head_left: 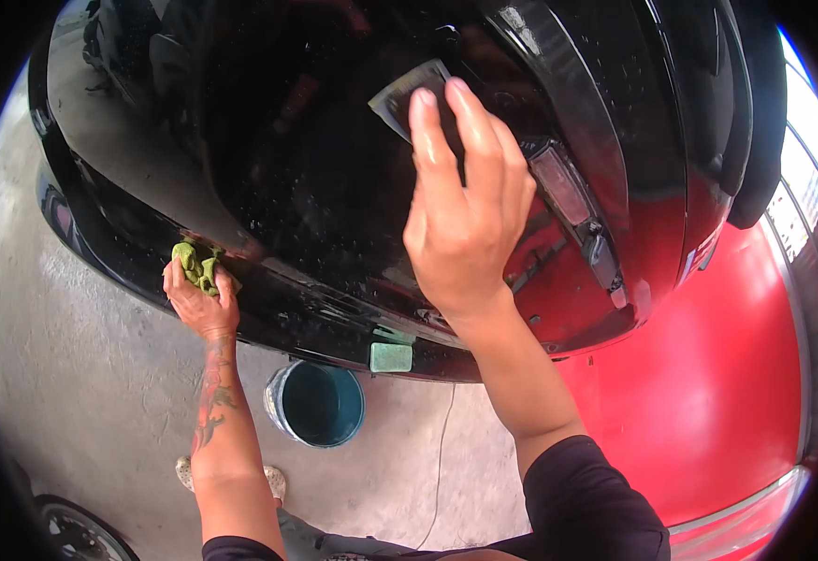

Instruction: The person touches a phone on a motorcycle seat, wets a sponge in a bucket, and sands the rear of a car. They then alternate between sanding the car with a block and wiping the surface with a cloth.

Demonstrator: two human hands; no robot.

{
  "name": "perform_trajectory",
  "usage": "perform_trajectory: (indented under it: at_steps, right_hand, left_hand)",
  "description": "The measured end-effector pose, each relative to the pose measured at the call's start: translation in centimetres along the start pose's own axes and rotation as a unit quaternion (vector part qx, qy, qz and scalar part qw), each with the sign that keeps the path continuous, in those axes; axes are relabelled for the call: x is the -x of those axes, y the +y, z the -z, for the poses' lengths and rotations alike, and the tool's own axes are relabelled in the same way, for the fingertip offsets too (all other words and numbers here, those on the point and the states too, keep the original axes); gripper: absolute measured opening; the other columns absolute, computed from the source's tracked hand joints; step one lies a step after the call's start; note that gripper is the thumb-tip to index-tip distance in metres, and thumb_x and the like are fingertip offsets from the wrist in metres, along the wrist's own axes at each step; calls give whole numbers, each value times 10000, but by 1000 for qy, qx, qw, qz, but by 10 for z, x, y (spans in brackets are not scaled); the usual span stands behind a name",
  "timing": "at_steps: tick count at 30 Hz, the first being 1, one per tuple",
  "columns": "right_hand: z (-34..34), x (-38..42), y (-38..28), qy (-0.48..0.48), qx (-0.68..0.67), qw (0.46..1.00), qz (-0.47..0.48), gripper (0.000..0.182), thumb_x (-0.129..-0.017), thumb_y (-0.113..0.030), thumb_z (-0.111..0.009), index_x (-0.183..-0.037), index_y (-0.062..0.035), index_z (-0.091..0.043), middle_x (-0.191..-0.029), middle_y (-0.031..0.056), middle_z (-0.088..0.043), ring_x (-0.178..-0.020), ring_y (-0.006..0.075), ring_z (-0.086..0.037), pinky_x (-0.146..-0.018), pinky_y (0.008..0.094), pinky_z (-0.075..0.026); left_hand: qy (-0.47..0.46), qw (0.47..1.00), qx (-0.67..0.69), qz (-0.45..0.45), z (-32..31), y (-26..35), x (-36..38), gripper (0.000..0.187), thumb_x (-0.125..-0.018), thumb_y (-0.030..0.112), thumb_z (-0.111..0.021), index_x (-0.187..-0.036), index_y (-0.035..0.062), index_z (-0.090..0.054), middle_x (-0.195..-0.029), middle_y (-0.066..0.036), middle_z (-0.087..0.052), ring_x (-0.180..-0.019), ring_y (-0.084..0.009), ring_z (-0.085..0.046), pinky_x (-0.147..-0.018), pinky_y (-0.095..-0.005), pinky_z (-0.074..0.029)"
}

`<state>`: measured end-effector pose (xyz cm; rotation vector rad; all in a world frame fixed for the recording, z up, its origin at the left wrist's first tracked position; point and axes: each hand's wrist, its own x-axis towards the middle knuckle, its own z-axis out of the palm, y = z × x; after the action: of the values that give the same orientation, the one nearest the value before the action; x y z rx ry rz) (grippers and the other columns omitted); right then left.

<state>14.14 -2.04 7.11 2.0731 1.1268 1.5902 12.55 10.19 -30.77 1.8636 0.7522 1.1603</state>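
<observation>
Glossy black bodywork lies under your left grip, bunched around a green cloth, and your right grip, 2 fingers outstretched over a dark pad, likely to steady it, any thumb pinch hidden.

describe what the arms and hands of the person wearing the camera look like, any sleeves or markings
The left hand and right hand are bare, with no gloves, and no watch shows at either wrist. The left forearm carries a tattoo with dark shapes. The right arm has a short black sleeve; a dark left sleeve just shows at the bottom edge.
</observation>
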Motion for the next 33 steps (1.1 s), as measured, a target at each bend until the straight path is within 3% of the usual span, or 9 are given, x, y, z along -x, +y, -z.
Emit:
perform_trajectory:
  at_steps: [5,10,16,23,29,33]
  right_hand:
    - [12,25,-2,-19,7,998,-61,424,-896,-25,-698,-1317,-73,-713,-1389,108,-640,-1185,295,-615,-987,403,-451]
    - [-4,-13,-12,-8,-8,1000,-9,383,-929,-56,-687,-1308,-106,-703,-1376,106,-637,-1198,290,-609,-972,389,-446]
    - [14,32,3,-23,22,997,-65,393,-943,-42,-670,-1334,-77,-683,-1391,120,-620,-1195,319,-610,-996,419,-455]
    - [-3,-3,-11,-16,-10,999,-35,390,-953,-51,-630,-1336,-98,-689,-1409,100,-627,-1224,284,-618,-968,389,-449]
    - [16,35,-3,-29,8,994,-108,426,-939,-31,-687,-1360,-95,-682,-1430,114,-611,-1209,324,-599,-991,425,-444]
    - [-3,-1,-18,5,-17,997,-77,376,-947,-68,-694,-1322,-98,-702,-1395,102,-626,-1199,297,-614,-956,383,-438]
  left_hand:
    - [6,1000,9,2,0,1,-2,715,-900,296,-725,-1506,45,-440,-1477,-206,-517,-1383,-395,-485,-1180,-491,-371]
    - [4,1000,7,7,1,4,-2,724,-897,299,-731,-1508,44,-440,-1473,-208,-519,-1376,-400,-488,-1169,-494,-378]
    - [9,1000,7,2,-1,0,2,732,-896,308,-733,-1515,53,-436,-1474,-204,-518,-1376,-394,-488,-1164,-493,-382]
    - [-1,1000,-5,7,0,0,0,746,-893,303,-734,-1525,59,-422,-1478,-202,-514,-1383,-394,-479,-1168,-494,-378]
    - [6,1000,2,2,-2,1,0,741,-893,299,-733,-1521,53,-426,-1476,-204,-515,-1381,-394,-482,-1172,-491,-378]
    - [11,1000,2,4,-1,2,-1,724,-892,293,-733,-1507,49,-438,-1473,-205,-519,-1377,-397,-487,-1168,-491,-381]
